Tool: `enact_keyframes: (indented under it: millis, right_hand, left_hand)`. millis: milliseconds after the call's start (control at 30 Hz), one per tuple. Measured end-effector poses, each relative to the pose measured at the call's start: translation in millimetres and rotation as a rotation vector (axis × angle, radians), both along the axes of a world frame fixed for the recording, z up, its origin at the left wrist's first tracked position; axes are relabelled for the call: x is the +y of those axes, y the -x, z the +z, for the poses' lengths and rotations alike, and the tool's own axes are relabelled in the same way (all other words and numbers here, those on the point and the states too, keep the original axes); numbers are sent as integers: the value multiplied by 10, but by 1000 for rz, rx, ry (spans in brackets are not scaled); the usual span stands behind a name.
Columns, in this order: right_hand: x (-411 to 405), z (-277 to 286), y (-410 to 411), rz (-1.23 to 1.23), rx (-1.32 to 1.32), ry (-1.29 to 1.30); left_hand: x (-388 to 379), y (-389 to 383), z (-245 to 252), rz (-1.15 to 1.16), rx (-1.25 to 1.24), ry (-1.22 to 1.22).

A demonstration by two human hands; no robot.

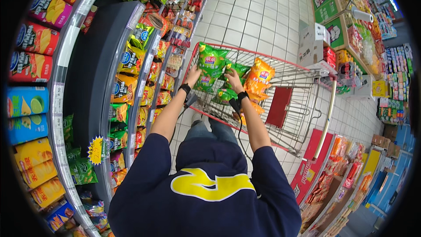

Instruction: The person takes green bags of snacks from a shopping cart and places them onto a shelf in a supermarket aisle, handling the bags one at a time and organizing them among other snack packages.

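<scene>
A metal shopping cart (184, 78) with red-trimmed edges stands in front of me, holding bagged snacks. My left hand (193, 76) grips the left side of the green snack bags; an upper green bag (212, 56) overlaps a lower green bag (204, 81). To the right, my right hand (234, 80) has its fingers on the corner of another green bag (240, 69), partly hidden behind the hand. A further green bag (225, 94) lies lower down, beneath my right wrist. Orange snack bags (260, 74) lie to the right of that hand.
Shelves of bagged chips (131, 57) run close along my left, with boxed snacks (34, 38) farther out. Cartons (312, 47) stand on the tiled floor (250, 13) beyond the cart's handle (325, 118). Another snack display (329, 171) is at lower right. Black cables hang near both wrists.
</scene>
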State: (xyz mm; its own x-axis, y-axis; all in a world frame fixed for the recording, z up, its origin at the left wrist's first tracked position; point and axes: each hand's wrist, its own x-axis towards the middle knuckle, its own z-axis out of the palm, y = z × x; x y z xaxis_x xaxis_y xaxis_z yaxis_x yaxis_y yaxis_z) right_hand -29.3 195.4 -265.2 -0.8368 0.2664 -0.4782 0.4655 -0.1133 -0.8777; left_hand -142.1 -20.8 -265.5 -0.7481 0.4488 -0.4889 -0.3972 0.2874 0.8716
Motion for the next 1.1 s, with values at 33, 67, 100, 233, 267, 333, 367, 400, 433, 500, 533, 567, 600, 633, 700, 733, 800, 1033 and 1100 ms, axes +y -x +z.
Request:
enact_keyframes:
  millis: [33,67,100,233,267,333,367,400,433,500,533,567,600,633,700,733,800,1033,1100]
  right_hand:
    - [51,-92,-19,3,-16,-61]
    - [87,-178,-75,-1,-41,-54]
    - [92,-219,-51,-1,-45,-51]
    - [-14,-224,110,-14,-79,0]
    - [-79,-193,171,-3,-87,-9]
    - [-14,-329,160,-30,-73,-20]
    - [110,-448,156,-16,-99,-28]
    - [38,-440,206,4,-90,-39]
    - [-35,-435,260,23,-82,-50]
    - [-82,-473,313,41,-64,-52]
    - [-63,-516,319,50,-46,-59]
    - [-38,-558,323,46,-52,-62]
    - [-199,-466,468,88,-79,-11]
    - [-175,-494,499,91,-124,19]
    - [-324,-525,496,36,-121,5]
    - [-168,-684,451,6,-75,-42]
    - [-103,-760,439,-3,-22,-77]
    - [-175,-195,295,-5,11,-20]
    - [-114,-38,229,-48,66,-24]
  left_hand:
    - [101,-8,20,39,44,-97]
    - [164,-35,49,64,-81,-76]
    - [183,-10,42,64,-86,-73]
    - [157,124,-41,-17,-79,-14]
    - [116,149,-83,-2,-58,7]
    - [244,120,-75,7,-50,-21]
    - [356,204,-57,-72,-21,39]
    - [281,252,-129,-64,7,40]
    - [219,291,-206,-56,35,41]
    - [201,334,-326,-120,-1,72]
    - [243,343,-308,-194,-34,97]
    - [286,329,-409,-198,-40,93]
    - [99,366,-599,-118,3,54]
    - [145,376,-653,-77,34,-7]
    - [108,289,-721,-75,127,-17]
    - [296,226,-619,-86,125,12]
    - [355,206,-518,-97,91,-39]
    - [282,88,-70,-53,74,-21]
    - [293,74,71,-63,93,-72]
